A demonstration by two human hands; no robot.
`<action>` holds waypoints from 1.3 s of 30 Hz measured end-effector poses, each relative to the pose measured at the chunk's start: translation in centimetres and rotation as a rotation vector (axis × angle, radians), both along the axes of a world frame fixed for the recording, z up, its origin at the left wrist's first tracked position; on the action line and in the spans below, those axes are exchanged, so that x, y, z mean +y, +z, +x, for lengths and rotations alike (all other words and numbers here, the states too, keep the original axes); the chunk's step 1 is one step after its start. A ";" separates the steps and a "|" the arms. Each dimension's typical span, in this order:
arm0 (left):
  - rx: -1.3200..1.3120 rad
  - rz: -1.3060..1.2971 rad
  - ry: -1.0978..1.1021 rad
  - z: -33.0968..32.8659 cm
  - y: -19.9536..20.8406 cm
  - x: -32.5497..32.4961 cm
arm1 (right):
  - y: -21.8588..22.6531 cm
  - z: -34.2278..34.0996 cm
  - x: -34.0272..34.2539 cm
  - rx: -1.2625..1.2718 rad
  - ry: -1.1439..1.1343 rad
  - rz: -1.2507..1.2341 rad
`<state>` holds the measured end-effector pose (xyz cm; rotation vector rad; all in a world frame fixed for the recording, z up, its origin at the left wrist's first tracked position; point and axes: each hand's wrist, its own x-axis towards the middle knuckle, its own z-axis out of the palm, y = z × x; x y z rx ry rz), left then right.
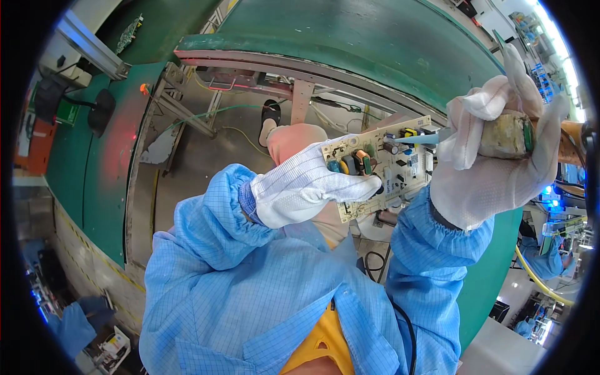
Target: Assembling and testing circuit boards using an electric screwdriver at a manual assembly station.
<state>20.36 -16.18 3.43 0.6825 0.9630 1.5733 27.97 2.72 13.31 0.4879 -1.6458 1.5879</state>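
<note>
My left hand [306, 187], in a white knit glove, grips a pale circuit board [390, 178] by its left end, the thumb lying over the components. Capacitors, coils and small black parts crowd the board's upper face, and it is held tilted in the air. In my right hand [484, 169], also white-gloved, is a tool with a pale blue tapering tip [426, 139], which points left over the board's upper right part; whether it touches cannot be told. A worn, yellowish wrapped block [505, 135] lies against the same palm, and its link to the tip is hidden by fingers.
A green-topped bench [350, 34] with a metal frame runs across the far side. Another green surface [94, 169] stands at left, with a dark stand [100, 111] on it. A circuit board [129, 34] lies at far left. A yellow hose [540, 284] curves at right.
</note>
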 end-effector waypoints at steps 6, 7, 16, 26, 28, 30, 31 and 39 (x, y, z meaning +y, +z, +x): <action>0.172 -0.040 0.015 -0.6 -0.2 -0.1 | 0.1 -0.2 -1.4 0.011 -0.242 -0.089; 0.171 -0.038 0.009 -0.6 -0.2 -0.2 | 0.1 -0.2 -1.6 0.014 -0.294 -0.105; -0.310 -0.017 -0.015 -0.4 1.1 -1.1 | 0.6 -0.9 -3.6 -0.013 -0.710 -0.131; -0.365 -0.076 0.017 0.9 3.1 -1.3 | 1.0 0.2 -3.0 0.000 -0.424 -0.229; -0.382 -0.067 0.017 1.0 3.2 -1.4 | 0.9 0.5 -2.9 -0.129 -0.613 0.009; -0.368 -0.072 0.035 1.0 3.2 -1.4 | 0.9 0.5 -2.8 -0.124 -0.613 -0.003; -0.361 -0.074 0.044 1.0 3.1 -1.5 | 0.8 0.5 -2.8 -0.120 -0.612 -0.015; -0.417 -0.064 0.040 1.0 3.0 -1.7 | 0.4 -0.2 -1.9 -0.020 -0.492 0.034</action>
